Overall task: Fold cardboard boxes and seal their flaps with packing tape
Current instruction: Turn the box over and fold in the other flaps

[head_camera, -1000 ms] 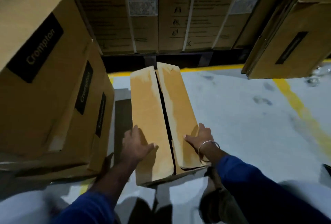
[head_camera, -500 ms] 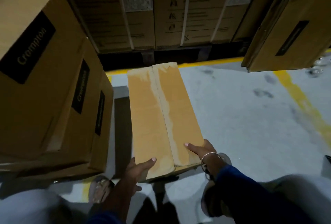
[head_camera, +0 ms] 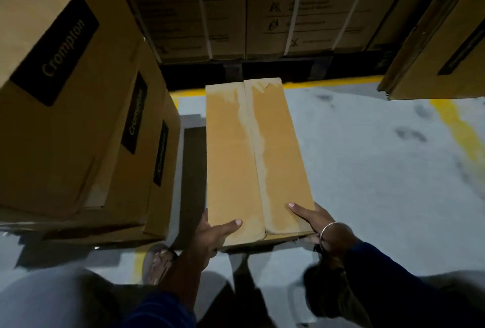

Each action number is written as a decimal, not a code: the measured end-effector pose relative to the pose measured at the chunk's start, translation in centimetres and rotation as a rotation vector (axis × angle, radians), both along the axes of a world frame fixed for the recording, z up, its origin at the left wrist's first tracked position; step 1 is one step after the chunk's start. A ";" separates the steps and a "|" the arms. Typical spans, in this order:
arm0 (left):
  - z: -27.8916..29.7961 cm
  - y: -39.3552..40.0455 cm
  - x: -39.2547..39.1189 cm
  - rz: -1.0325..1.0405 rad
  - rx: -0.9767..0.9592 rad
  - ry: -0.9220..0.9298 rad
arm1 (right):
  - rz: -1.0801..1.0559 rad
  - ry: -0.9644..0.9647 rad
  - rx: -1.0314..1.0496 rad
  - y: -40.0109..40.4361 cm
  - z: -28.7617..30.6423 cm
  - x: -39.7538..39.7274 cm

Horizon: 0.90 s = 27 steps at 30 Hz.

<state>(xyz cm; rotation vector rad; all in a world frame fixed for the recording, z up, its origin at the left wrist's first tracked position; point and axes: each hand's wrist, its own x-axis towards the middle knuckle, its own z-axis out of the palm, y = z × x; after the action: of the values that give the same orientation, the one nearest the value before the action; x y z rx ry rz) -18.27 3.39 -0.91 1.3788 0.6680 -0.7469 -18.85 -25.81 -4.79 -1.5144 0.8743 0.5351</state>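
Cardboard box: a long, narrow carton at the centre of the frame, its two top flaps closed so that their edges meet along a lengthwise seam running from the far end to the near end. Pale, scuffed streaks flank this seam. I see my left hand gripping the near left corner, thumb laid on the top face and fingers wrapped down the side. My right hand grasps the near right corner in the same way, thumb on top, fingers curled under the near edge; a metal bangle circles that wrist.

Stack of printed cartons: fills the left of the frame, its nearest edge just beside the box's left side, with a narrow dark gap between them. Row of cartons: closes the upper part of the frame beyond the box's far end. Leaning flat cartons: upper right corner.

Grey floor: open room lies to the right of the box, bounded by a yellow line at the right and another along the far edge. My sandalled foot shows at lower left of the box.
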 end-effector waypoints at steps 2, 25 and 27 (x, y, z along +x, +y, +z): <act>0.0 0.0 -0.2 0.008 -0.010 0.012 | -0.019 -0.022 -0.048 0.5 -0.8 0.1; 15.6 -0.3 0.8 0.131 0.063 -0.411 | 0.022 -0.453 -0.148 1.6 20.8 1.5; 18.5 -0.1 -0.5 0.154 0.024 -0.497 | 0.018 -0.542 -0.153 1.8 24.3 0.2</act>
<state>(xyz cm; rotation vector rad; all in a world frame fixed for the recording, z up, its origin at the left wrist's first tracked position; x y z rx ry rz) -18.78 3.31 17.63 1.4436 0.3826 -0.2553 -18.62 -24.02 19.49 -1.6945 0.4848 0.0553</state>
